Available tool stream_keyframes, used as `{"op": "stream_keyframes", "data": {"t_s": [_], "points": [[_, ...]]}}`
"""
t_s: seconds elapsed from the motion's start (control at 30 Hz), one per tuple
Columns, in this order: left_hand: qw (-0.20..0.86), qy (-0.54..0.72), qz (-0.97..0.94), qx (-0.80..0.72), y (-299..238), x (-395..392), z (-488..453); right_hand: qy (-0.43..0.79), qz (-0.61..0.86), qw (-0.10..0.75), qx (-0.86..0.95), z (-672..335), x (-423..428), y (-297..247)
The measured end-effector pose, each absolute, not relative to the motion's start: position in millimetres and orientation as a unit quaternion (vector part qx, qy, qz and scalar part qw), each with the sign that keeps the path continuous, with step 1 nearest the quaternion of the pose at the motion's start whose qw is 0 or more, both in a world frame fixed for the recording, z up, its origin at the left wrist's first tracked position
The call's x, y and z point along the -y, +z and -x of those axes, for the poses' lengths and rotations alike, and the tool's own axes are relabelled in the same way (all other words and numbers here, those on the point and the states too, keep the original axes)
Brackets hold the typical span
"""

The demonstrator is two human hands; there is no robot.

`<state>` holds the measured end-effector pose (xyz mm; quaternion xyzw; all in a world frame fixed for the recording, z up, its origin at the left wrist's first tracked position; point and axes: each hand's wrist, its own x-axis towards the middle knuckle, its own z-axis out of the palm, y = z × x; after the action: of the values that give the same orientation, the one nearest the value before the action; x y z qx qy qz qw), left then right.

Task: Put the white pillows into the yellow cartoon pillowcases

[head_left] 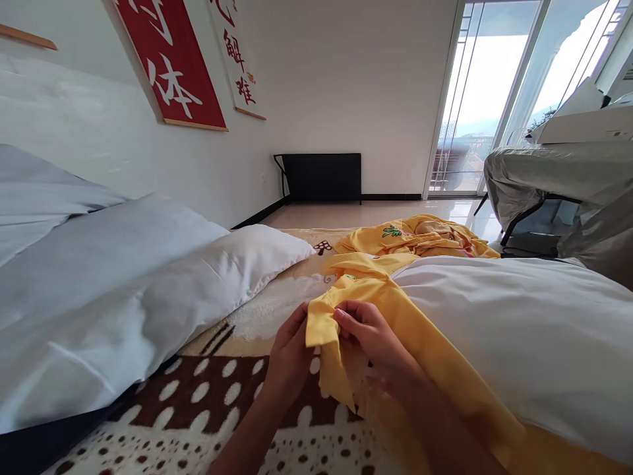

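Observation:
My left hand [289, 356] and my right hand [376, 340] are both closed on the edge of a yellow pillowcase [376, 290] with small green prints. The cloth's corner folds over between my fingers. The rest of it runs back across the bed in a crumpled heap. A white pillow [519, 330] lies at my right, and the yellow cloth wraps along its near edge. My hands rest above a patterned blanket [212, 396], brown and cream with spots.
Two white pillows [148, 284] lie at the left against the wall. Red and white banners [173, 66] hang above them. A black panel [321, 177] stands at the far wall. Glass doors [489, 92] and a cloth-covered table [558, 178] are at the right.

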<state>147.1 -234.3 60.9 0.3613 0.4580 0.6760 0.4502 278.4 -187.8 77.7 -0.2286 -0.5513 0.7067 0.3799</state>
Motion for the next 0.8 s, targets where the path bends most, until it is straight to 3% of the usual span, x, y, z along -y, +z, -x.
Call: {"op": "stream_keyframes", "data": {"t_s": [0.13, 0.33, 0.57, 0.8], "points": [[0.353, 0.634, -0.454, -0.517, 60, 233, -147, 0.714, 0.217, 0.370, 0.553, -280, 185, 78], [0.217, 0.665, -0.431, -0.569, 78, 249, -159, 0.687, 0.232, 0.392, 0.566, -277, 185, 78], [0.281, 0.583, -0.492, -0.582, 86, 256, -162, 0.689, 0.230, 0.418, 0.546, -273, 186, 72], [0.298, 0.573, -0.499, -0.578, 83, 252, -153, 0.598, 0.228, 0.464, 0.612, -268, 187, 74]]}}
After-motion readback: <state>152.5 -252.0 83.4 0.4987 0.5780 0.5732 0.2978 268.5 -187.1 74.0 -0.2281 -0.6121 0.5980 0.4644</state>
